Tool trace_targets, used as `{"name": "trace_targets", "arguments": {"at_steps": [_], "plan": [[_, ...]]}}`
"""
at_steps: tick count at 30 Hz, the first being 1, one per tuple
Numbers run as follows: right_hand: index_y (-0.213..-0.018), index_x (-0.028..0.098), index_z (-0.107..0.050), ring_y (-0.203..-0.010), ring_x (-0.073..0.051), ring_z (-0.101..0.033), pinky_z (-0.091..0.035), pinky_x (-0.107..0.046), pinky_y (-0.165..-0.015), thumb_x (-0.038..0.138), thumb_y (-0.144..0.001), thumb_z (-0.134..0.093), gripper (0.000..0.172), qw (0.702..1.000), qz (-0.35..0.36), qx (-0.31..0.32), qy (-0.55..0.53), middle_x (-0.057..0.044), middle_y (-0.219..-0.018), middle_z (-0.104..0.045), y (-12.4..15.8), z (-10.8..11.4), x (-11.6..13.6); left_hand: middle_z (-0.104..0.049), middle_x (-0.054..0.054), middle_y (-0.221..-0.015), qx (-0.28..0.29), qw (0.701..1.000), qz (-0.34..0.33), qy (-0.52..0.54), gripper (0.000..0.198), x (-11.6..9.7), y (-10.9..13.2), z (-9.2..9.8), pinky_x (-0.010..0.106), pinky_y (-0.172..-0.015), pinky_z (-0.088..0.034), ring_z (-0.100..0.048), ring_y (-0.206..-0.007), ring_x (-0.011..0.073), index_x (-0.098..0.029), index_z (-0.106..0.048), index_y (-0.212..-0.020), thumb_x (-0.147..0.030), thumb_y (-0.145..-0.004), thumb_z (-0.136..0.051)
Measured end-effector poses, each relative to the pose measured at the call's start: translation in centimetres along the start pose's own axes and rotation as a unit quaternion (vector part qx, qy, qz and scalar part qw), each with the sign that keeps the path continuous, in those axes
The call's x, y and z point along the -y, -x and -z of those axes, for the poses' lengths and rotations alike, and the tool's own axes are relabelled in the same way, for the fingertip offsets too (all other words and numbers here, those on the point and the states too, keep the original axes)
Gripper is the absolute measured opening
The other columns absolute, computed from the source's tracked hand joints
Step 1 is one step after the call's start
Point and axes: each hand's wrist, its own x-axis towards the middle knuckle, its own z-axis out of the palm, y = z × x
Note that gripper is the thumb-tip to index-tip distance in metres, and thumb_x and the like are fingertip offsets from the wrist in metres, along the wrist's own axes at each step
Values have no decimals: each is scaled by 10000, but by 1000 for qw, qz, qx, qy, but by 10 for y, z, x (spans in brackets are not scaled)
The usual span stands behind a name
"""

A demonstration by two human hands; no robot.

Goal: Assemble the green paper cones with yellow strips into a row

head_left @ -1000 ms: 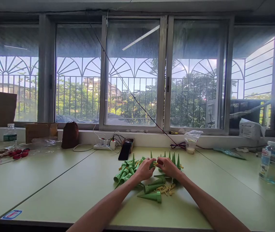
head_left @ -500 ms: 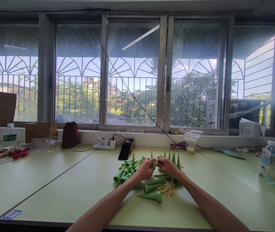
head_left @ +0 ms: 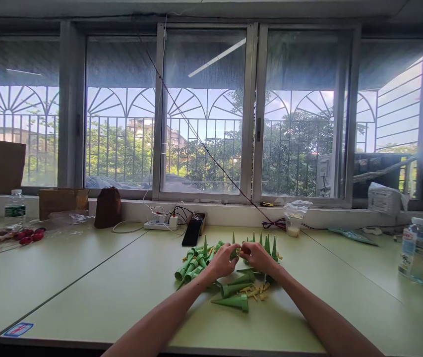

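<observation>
My left hand (head_left: 224, 261) is closed in a pinch on a green plastic spike, mostly hidden by the fingers. Close beside it, my right hand (head_left: 257, 257) pinches a small yellow piece against the spike. Left of the hands lies a pile of green cone-shaped spikes (head_left: 192, 265). Just behind the right hand, several green spikes (head_left: 268, 244) stand point up. In front of the wrists lie a loose green spike (head_left: 231, 301) and several small yellow pieces (head_left: 255, 291).
At the back are a phone (head_left: 192, 232), a power strip (head_left: 161, 225), a brown pouch (head_left: 107, 208) and a bagged cup (head_left: 293, 223). Plastic bottles stand at far left (head_left: 15, 210) and right (head_left: 414, 253). Red round items (head_left: 29, 236) lie on the left.
Almost nothing differs. My right hand has shifted very slightly at the fingertips, and both hands stay together over the same spot.
</observation>
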Motion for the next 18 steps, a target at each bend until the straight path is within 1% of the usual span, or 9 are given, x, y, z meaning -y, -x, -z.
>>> {"name": "trace_targets", "arguments": {"at_steps": [7, 13, 18], "plan": [[-690, 168, -567, -617, -117, -464, -287, -221, -592, 175, -818, -589, 131, 1000, 5, -4, 22, 14, -652, -581, -1, -3, -3, -606, 45, -992, 2, 1000, 3, 0, 429, 0, 0, 0, 302, -868, -451, -589, -922, 195, -263, -573, -1222, -231, -794, -563], [-666, 165, -580, -578, -113, -431, -246, -231, -560, 204, -872, -529, 216, 999, -5, 8, 40, 9, -607, -558, 0, -2, -4, -612, 49, -985, 7, 1000, 4, -1, 432, -4, 1, 2, 306, -874, -446, -581, -944, 204, -254, -574, -1226, -224, -795, -560], [-666, 167, -588, -571, -114, -437, -254, -229, -559, 235, -889, -517, 243, 999, -9, 11, 36, 0, -607, -568, 1, -2, -3, -612, 66, -1031, 4, 1000, 0, 2, 447, -1, 1, 0, 314, -873, -446, -584, -955, 212, -243, -573, -1241, -231, -795, -558]]}}
